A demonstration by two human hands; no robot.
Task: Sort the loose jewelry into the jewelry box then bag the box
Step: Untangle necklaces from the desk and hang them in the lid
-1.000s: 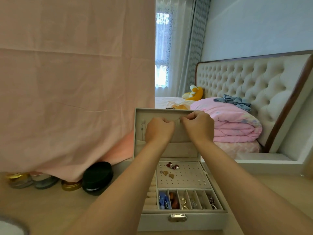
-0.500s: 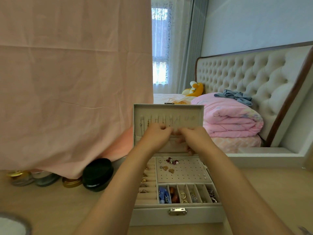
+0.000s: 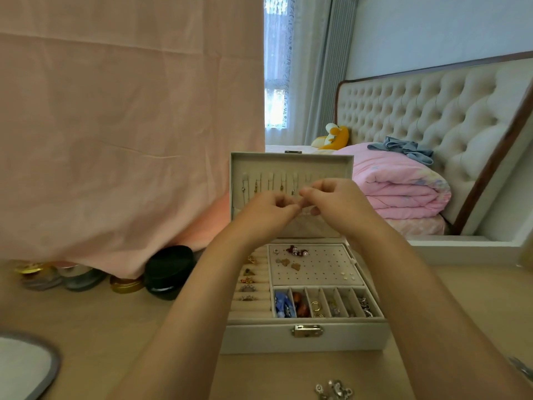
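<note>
While the jewelry box (image 3: 259,339) stands open on the desk (image 3: 101,327), the left hand (image 3: 269,210) and right hand (image 3: 339,203) are held before its raised lid (image 3: 291,166), fingers curled, fingertips met; whether anything is pinched cannot be told. Loose jewelry (image 3: 334,390) is seen on the desk's near edge, apart from the box.

The single head-worn camera looked forward and slightly down from close above the table (image 3: 109,321), facing the open jewelry box (image 3: 259,339) with the bed (image 3: 418,105) well beyond.
</note>
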